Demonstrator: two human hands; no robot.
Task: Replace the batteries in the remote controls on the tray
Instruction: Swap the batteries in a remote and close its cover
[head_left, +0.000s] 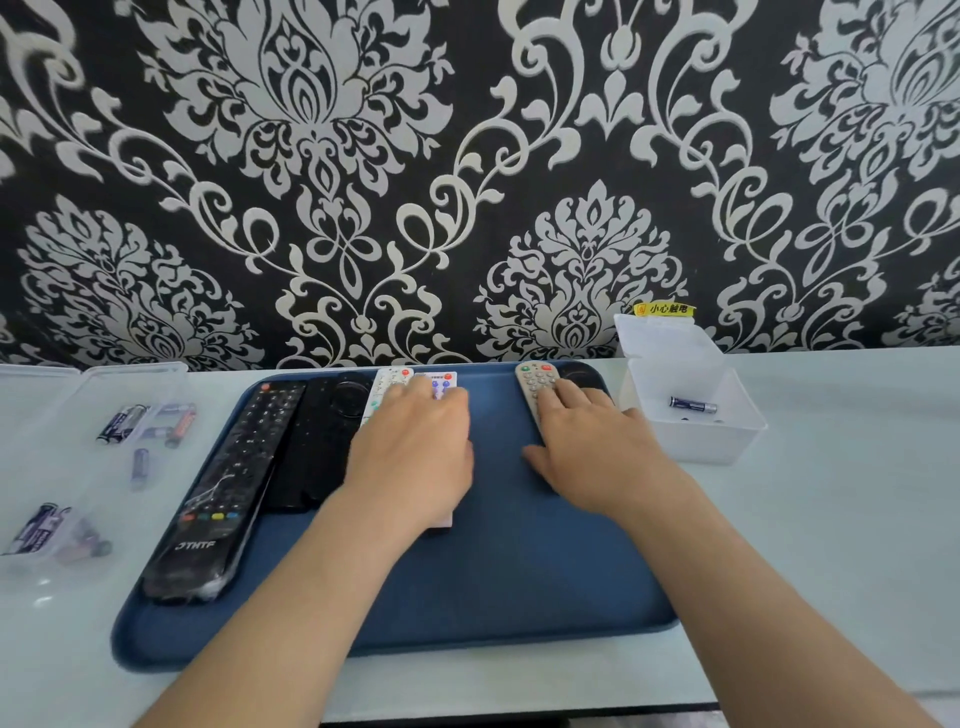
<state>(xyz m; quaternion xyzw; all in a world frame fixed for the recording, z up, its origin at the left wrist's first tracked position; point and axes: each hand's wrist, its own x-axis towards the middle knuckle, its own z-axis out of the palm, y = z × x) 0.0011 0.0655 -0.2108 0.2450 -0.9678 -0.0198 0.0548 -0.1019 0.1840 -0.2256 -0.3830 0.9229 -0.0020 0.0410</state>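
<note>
matt blue tray (519, 587), clear plastic box (696, 436)

The wall (467, 156) behind is papered in black with a large silver-white damask pattern of scrolls, leaves and medallions. A small yellow label (665, 309) with black Chinese characters is stuck low on the wallpaper, right of centre. A table (857, 519) with a glossy, pale white top stands pushed against that wall and spans the whole width of the view. Its near edge (519, 711) shows a dark rim. The light is soft and even, with faint bright reflections on the tabletop at the left.
</note>
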